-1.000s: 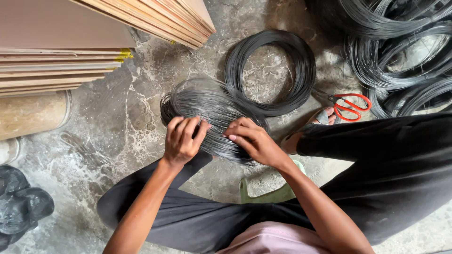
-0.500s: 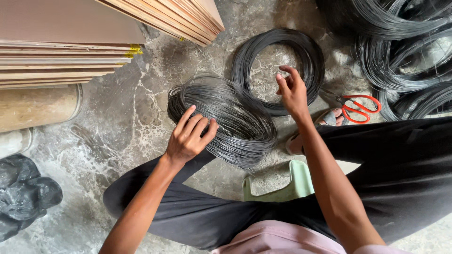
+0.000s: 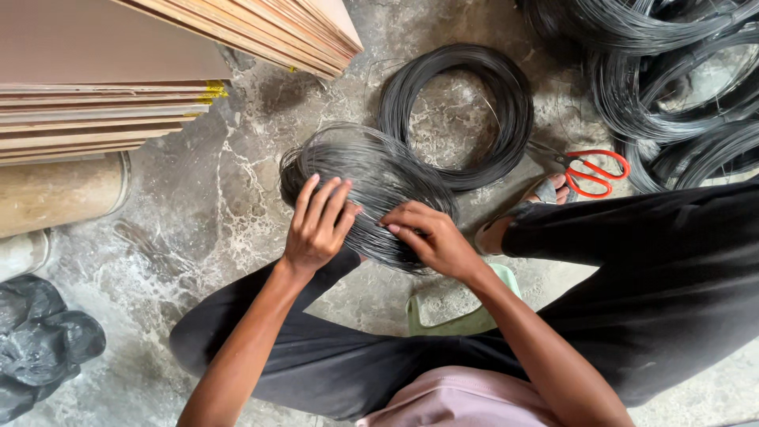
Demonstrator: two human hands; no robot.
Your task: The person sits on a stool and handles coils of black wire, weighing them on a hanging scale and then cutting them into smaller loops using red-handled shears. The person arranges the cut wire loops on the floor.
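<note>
- While seated on a mottled grey stone floor point(image 3: 198, 205), a person in dark trousers works over a bundle of thin grey wire point(image 3: 371, 186) lying between the knees.
- Stacked wooden boards point(image 3: 118, 87) fill the upper left, lying well apart from the bundle.
- Heavy coils of dark wire point(image 3: 672, 71) crowd the upper right corner.
- One neat black wire ring point(image 3: 458, 111) lies flat just behind the bundle, touching it.
- Both hands press on the bundle's near edge: the left hand point(image 3: 316, 225) lies spread with fingers on the strands; the right hand point(image 3: 431, 237) curls its fingertips into them.
- Red-handled scissors point(image 3: 593, 170) lie right of the ring, near a sandalled foot.
</note>
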